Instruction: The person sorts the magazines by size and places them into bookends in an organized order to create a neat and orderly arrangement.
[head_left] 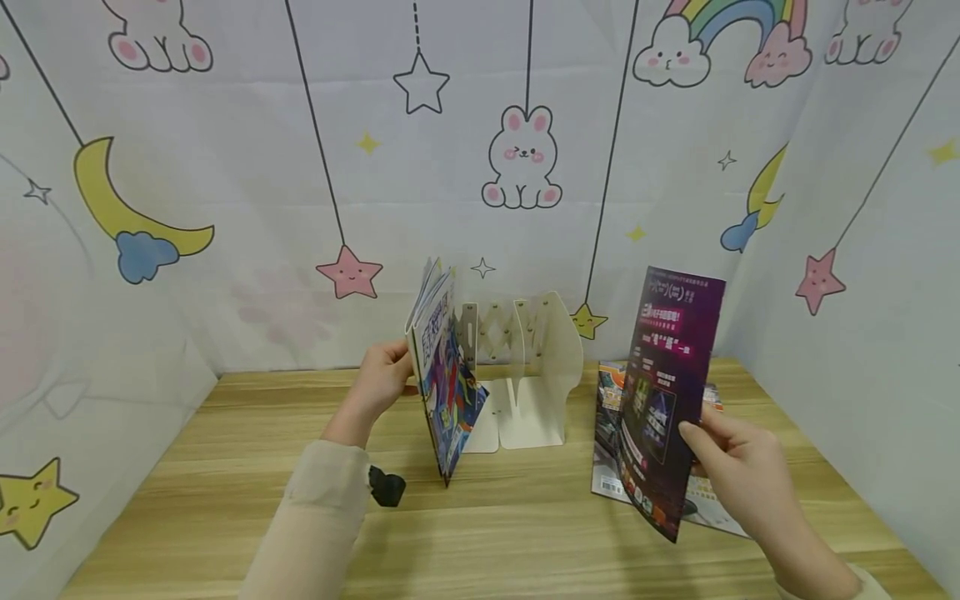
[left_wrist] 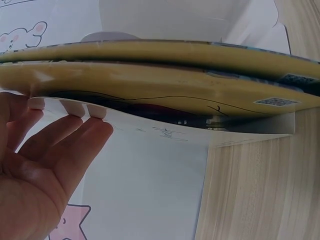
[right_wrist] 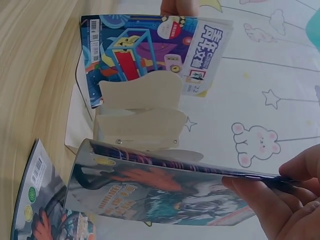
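the purple magazine (head_left: 667, 392) is in the air over the right part of the surface (head_left: 525, 533), tilted, its lower end pointing down. the right hand (head_left: 742, 462) pinches it by one long edge, thumb on the purple side and fingers behind. with so narrow a hold, the pages could sag or slide apart if the pinch loosens, and the low corner could snag on something if swung sideways.

below it a flat magazine (head_left: 603, 467) lies, partly covered from view; a dipping corner might drag it askew.

to the left, the standing magazines (head_left: 446, 375) are upright but fanned, beside the cream rack (head_left: 555, 358). the left hand (head_left: 382, 379) has its fingers fairly straight against a white sheet (left_wrist: 150, 125) on their outer side; whether the thumb grips anything cannot be told, nor whether the sheet is a cover or a panel. should that support go, the loose stack could splay or topple, since its covers gape.

a patterned cloth (head_left: 450, 167) hangs behind it all.
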